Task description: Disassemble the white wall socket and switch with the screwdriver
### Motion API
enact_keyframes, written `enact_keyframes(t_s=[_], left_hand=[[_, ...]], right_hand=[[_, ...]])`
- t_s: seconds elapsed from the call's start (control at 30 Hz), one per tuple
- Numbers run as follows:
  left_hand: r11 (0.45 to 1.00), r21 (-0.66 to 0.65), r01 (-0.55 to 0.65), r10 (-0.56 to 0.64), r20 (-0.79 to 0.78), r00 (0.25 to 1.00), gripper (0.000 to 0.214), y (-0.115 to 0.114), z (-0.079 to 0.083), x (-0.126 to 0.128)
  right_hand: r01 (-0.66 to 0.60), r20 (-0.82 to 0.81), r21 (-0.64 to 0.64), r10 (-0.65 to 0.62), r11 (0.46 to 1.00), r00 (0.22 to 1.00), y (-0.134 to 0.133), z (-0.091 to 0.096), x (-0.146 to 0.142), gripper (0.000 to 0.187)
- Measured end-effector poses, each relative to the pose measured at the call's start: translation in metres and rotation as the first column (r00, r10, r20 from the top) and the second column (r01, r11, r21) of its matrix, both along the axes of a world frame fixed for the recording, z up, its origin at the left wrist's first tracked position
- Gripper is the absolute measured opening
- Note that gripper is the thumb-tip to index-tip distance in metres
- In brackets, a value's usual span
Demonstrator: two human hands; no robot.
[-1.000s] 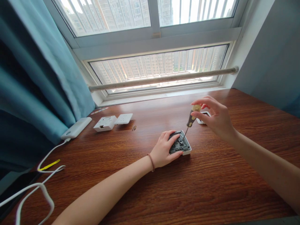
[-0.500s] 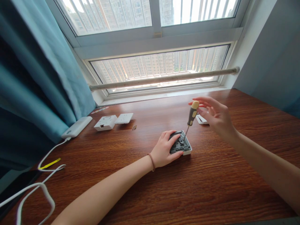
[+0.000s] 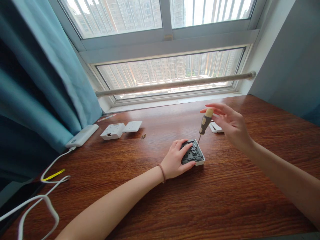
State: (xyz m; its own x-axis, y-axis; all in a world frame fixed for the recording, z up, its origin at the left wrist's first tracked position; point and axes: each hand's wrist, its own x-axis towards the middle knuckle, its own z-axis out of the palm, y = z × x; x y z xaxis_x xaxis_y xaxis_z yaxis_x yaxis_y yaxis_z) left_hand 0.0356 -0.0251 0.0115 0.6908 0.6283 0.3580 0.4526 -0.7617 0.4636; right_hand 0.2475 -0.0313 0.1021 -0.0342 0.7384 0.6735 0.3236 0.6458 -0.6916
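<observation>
My left hand grips a wall socket with a grey inner face and white rim, holding it against the wooden table. Its fingers lie over the top and left side, hiding part of the face. In my right hand, the fingertips pinch the yellow end of a screwdriver with a grey and yellow handle. The screwdriver leans slightly, its shaft pointing down and its tip touching the socket's inner face. Whatever lies under the tip is too small to make out.
Behind my right hand lies a white plastic piece. Farther left are several small brass-coloured screws, a white cover plate and a white box. A white power bank with a cable and a yellow strip sit at the left.
The screwdriver handle has tilted and shifted very slightly, with the fingers of my right hand moving at its end. My left hand and the socket stay in place.
</observation>
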Motion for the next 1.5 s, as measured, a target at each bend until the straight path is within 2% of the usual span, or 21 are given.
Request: enact_keyframes(t_s=[0.1,0.23,0.3,0.4,0.47,0.53,0.63,0.7,0.87,0.97,1.1,1.3,1.4,1.5], left_hand=[[1.0,-0.005,0.001,-0.001,-0.02,1.0,0.06,-0.0001,0.0005,0.0001],[1.0,-0.007,0.0,0.0,-0.028,1.0,0.059,-0.0004,0.001,-0.0001],[1.0,-0.006,0.0,0.0,-0.027,1.0,0.059,-0.0005,0.0008,-0.0003],[1.0,-0.002,0.001,-0.001,-0.029,1.0,0.06,-0.0004,0.0006,-0.0004],[1.0,0.0,0.004,-0.004,-0.025,1.0,0.059,-0.0004,0.0005,-0.0003],[1.0,0.0,0.005,-0.005,-0.021,1.0,0.059,-0.0003,0.0005,-0.0001],[1.0,0.0,0.005,-0.005,-0.022,1.0,0.059,0.0,0.0003,-0.0002],[1.0,0.0,0.006,-0.006,-0.024,1.0,0.059,0.0003,0.0,-0.0005],[1.0,0.005,0.008,-0.008,-0.032,0.999,0.06,0.0005,-0.0007,-0.0011],[1.0,0.004,0.005,-0.004,-0.037,0.999,0.06,0.0005,-0.0006,-0.0009],[1.0,0.002,0.005,-0.005,-0.035,0.999,0.06,0.0008,-0.0005,-0.0003],[1.0,0.001,-0.002,0.002,-0.037,0.999,0.059,0.001,-0.0004,-0.0001],[1.0,0.001,-0.001,0.001,-0.035,0.999,0.06,0.0007,-0.0003,-0.0005],[1.0,0.001,0.002,-0.002,-0.032,0.999,0.06,0.0004,-0.0004,-0.0008]], right_hand=[[0.049,0.022,0.026,-0.049,0.998,0.999,-0.0014,0.0008,-0.0009,0.019],[0.177,0.068,0.089,-0.183,0.98,0.981,0.0005,0.0006,-0.0001,0.023],[0.151,0.065,0.069,-0.155,0.986,0.986,0.0008,0.0005,0.0002,0.025],[0.03,0.022,0.02,-0.03,0.999,0.999,-0.0002,0.0006,-0.0002,0.028],[0.006,0.001,0.014,-0.006,1.0,1.0,-0.0007,0.0003,-0.0006,0.025],[0.064,0.014,0.041,-0.065,0.997,0.998,-0.0002,-0.0005,-0.0007,0.021],[0.177,0.048,0.089,-0.181,0.98,0.982,0.0015,-0.0016,0.0,0.025],[0.174,0.04,0.084,-0.178,0.981,0.983,0.0015,-0.0012,0.0003,0.026],[0.006,-0.031,0.023,-0.005,1.0,1.0,-0.0024,0.0021,-0.001,0.025],[0.07,-0.014,0.059,-0.07,0.996,0.997,-0.0012,0.0012,-0.0009,0.019],[0.178,0.0,0.093,-0.179,0.98,0.984,0.0028,-0.0013,0.0002,0.024],[-0.035,-0.033,0.013,0.035,0.999,0.999,-0.0011,0.0021,-0.001,0.024],[0.032,0.002,0.044,-0.032,0.999,0.999,0.0,0.0015,-0.0003,0.02],[0.135,0.036,0.078,-0.138,0.988,0.99,0.0027,0.0,0.0013,0.025]])
